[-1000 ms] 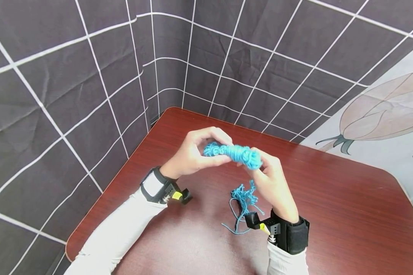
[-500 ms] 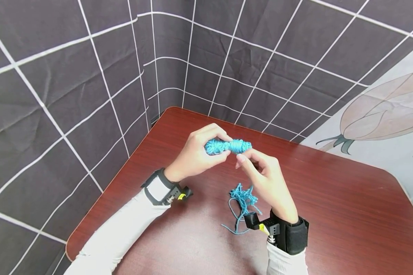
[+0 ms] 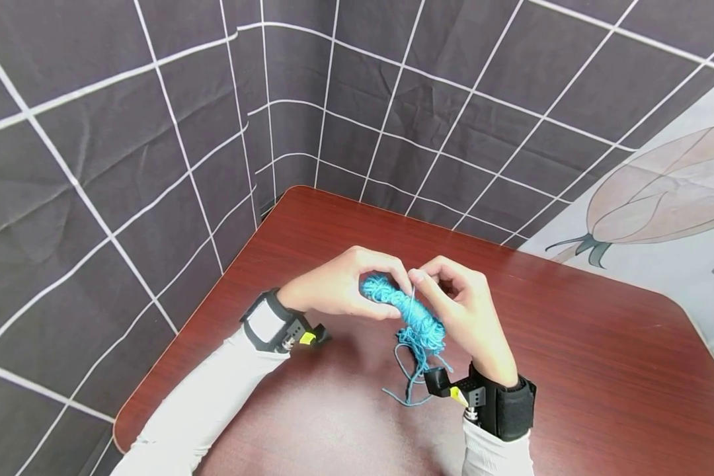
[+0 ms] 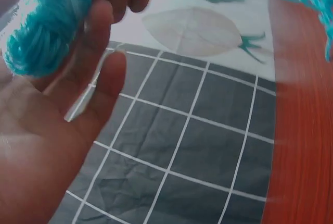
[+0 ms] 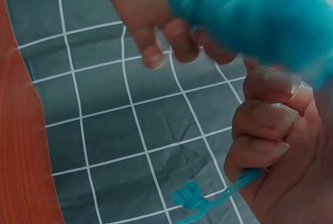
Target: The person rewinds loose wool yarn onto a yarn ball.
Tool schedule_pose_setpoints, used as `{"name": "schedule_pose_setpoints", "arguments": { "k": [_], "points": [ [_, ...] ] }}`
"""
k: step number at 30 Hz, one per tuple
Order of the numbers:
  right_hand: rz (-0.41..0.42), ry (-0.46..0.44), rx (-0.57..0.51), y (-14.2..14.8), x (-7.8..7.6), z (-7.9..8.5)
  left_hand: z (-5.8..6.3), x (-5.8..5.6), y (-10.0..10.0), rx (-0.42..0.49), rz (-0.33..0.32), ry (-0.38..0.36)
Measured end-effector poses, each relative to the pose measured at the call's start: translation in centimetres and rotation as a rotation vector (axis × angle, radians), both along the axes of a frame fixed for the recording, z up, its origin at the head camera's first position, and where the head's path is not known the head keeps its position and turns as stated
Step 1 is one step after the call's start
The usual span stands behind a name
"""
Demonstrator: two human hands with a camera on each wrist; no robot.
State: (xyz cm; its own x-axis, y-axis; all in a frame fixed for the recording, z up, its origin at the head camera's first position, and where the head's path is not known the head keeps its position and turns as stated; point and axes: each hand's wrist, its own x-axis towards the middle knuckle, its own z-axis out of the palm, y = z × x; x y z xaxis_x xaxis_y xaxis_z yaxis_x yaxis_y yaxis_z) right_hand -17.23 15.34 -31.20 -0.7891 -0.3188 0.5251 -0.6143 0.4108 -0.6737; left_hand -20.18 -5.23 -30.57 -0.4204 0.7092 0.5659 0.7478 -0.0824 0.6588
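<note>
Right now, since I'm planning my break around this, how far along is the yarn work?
Done, it seems: a thick bundle of blue yarn has been formed, with wraps around it. In hand: the left hand holds the bundle; the right hand pinches a strand running across it. Left: a loose tangle lies on the table, so probably more winding, though how much I can't tell.

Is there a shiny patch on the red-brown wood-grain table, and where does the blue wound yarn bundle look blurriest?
Head view: yes, a pale glare on the red-brown wood-grain table toward the bottom, with the blue wound yarn bundle fairly clear; right wrist view: the bundle blurriest, while the bare right hand looks sharper; left wrist view: duller light, the bundle's strands a bit soft.
</note>
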Motion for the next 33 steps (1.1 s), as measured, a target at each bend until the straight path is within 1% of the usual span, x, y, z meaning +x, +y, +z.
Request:
{"name": "schedule_pose_setpoints", "arguments": {
  "k": [2,4,7,11,13,16,20,23,25,26,27,30,32,33],
  "points": [
    [-0.001,-0.010,0.001,0.0,0.0,0.0,0.1,0.0,-0.1,0.038,-0.042,-0.034],
    [0.000,-0.021,0.001,0.0,0.0,0.0,0.2,0.0,-0.2,0.076,-0.066,-0.054],
    [0.012,-0.042,-0.007,-0.1,0.1,0.1,0.4,0.0,-0.2,0.144,-0.066,-0.069],
    [0.008,-0.035,0.006,-0.2,0.2,0.1,0.4,0.0,-0.1,0.264,-0.010,-0.067],
    [-0.008,-0.019,0.025,-0.4,0.2,0.0,0.4,0.0,0.1,0.319,0.022,-0.060],
    [-0.040,0.006,0.049,-0.6,0.1,-0.1,0.4,0.1,0.3,0.386,0.072,-0.035],
    [-0.046,0.002,0.045,-0.8,0.0,-0.2,0.4,0.1,0.4,0.449,0.165,0.018],
    [-0.031,-0.022,0.042,-0.8,0.0,-0.3,0.5,0.0,0.5,0.460,0.255,0.077],
    [-0.027,-0.035,0.050,-0.7,0.1,-0.3,0.5,0.1,0.5,0.446,0.316,0.117],
    [-0.026,-0.042,0.053,-0.7,0.1,-0.3,0.2,-0.2,0.6,0.440,0.348,0.144],
    [-0.024,-0.047,0.058,-0.9,0.3,0.1,-0.1,-0.5,0.7,0.429,0.383,0.166],
    [-0.021,-0.054,0.068,-1.4,1.1,1.2,-0.9,-1.3,0.7,0.380,0.479,0.207],
    [-0.017,-0.059,0.067,-1.5,1.2,1.4,-1.1,-1.5,0.7,0.332,0.518,0.227],
    [-0.018,-0.062,0.064,-1.5,1.2,1.5,-0.9,-1.3,0.6,0.299,0.527,0.225]
  ]
}}
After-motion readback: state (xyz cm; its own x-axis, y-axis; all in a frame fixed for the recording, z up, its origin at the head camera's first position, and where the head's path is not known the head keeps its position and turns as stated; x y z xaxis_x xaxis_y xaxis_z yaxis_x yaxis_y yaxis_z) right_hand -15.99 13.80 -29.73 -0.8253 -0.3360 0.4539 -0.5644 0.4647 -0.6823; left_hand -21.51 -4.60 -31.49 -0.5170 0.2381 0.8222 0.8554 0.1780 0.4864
